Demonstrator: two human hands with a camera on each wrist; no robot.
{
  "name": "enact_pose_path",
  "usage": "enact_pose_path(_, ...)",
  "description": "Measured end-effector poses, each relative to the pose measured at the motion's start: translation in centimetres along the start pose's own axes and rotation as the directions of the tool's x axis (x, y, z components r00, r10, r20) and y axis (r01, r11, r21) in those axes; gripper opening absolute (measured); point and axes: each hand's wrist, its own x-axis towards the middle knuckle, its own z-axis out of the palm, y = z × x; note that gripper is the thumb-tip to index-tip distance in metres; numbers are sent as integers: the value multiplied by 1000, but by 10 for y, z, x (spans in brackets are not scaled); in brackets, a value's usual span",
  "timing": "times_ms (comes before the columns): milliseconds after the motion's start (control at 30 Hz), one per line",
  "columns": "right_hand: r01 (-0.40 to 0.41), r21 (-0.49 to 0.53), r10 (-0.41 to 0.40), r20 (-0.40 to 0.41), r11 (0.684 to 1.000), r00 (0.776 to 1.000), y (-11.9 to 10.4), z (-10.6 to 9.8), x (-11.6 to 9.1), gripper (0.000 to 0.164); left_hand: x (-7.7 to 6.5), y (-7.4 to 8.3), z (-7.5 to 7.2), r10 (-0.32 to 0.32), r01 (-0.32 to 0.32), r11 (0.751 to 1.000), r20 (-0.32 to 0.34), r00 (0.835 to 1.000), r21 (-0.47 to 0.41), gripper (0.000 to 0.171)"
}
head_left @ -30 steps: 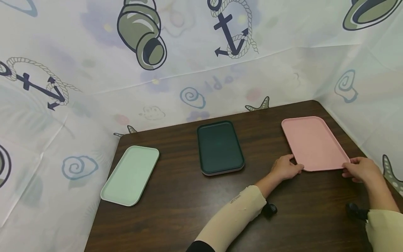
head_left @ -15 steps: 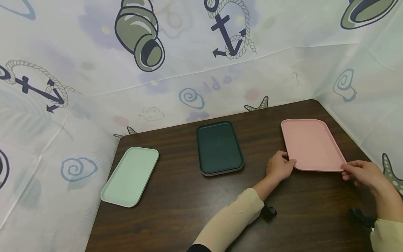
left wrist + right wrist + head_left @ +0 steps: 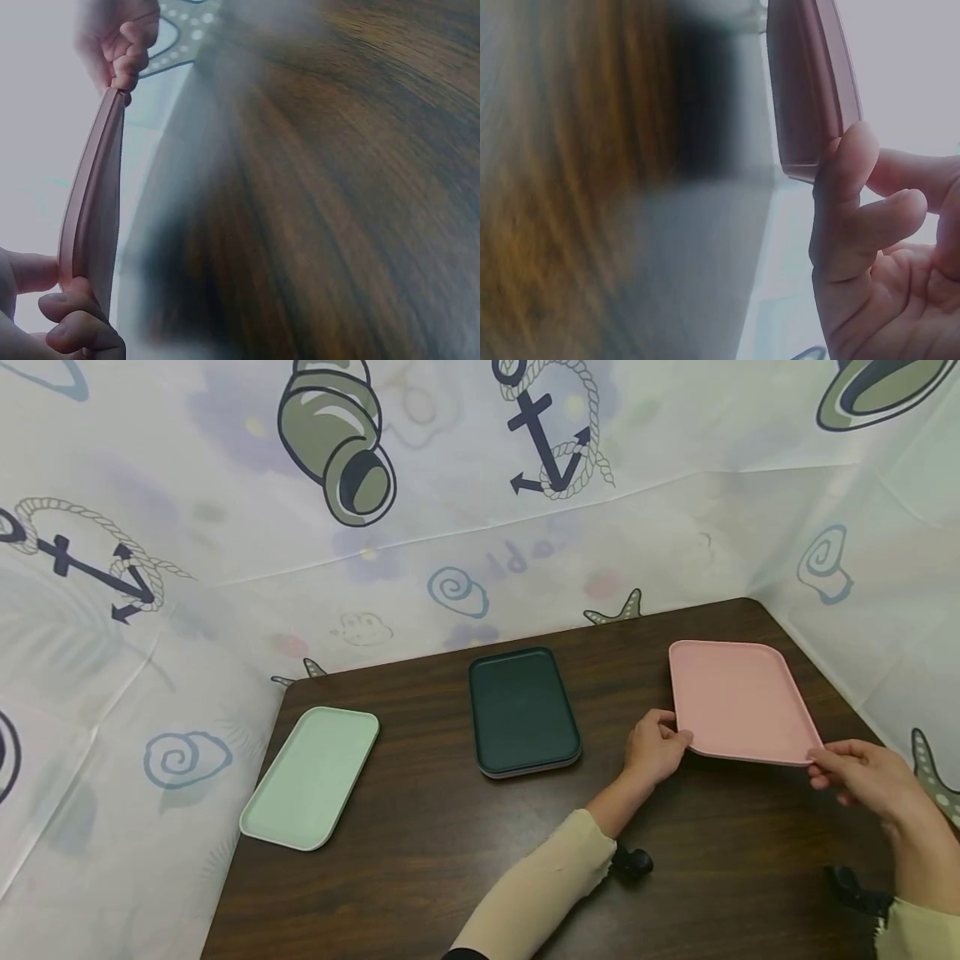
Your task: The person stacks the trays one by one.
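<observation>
Pink tray: near the bench's far right corner, beside the right edge; its near side is raised clear of the bench, while contact at its far side cannot be told; its upper face is turned up.
Left hand: pinches the pink tray at its near left corner, thumb on the upper side and curled fingers underneath.
Right hand: pinches the pink tray at its near right corner, between thumb and fingers, close to the bench's right edge.
Dark green tray: lies flat near the middle of the bench's far edge, its short sides toward and away from the person; a paler rim shows beneath its near side.
Mint tray: lies flat and slanted along the bench's left edge, its near left corner right at that edge, well apart from the dark green tray.
Bench: dark brown wood grain, with a rounded far right corner.
Left sleeve: beige, reaching in over the bench, with a black gadget at the wrist.
Right sleeve: beige, with another black gadget at its end.
Cloth: pale, printed with anchors, shells and starfish, behind the bench's far edge and along both sides.
</observation>
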Motion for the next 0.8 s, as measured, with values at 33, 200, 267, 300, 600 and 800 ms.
enact_pose_path(33,12,5,-12,-1,1000,1000,-3,1,-1,49,0,0,-3,2,-2,1000,5,1000,-18,26)
enact_pose_path(200,61,73,-62,17,995,998,-19,8,-8,47,0,-6,-25,43,-41,995,28,999,-87,27)
enact_pose_path(267,76,117,-79,21,990,997,-26,13,-9,43,-1,-8,-36,61,-58,994,35,997,-95,27)
enact_pose_path(300,79,148,-83,23,986,996,-29,16,-10,41,-2,-9,-41,69,-66,994,36,997,-88,28)
enact_pose_path(600,137,241,-146,21,961,989,-57,48,-11,35,-14,-24,-93,118,-108,985,68,991,-132,33)
enact_pose_path(800,174,284,-197,53,943,979,-74,78,-10,36,-27,-45,-130,101,-82,980,94,990,-184,38)
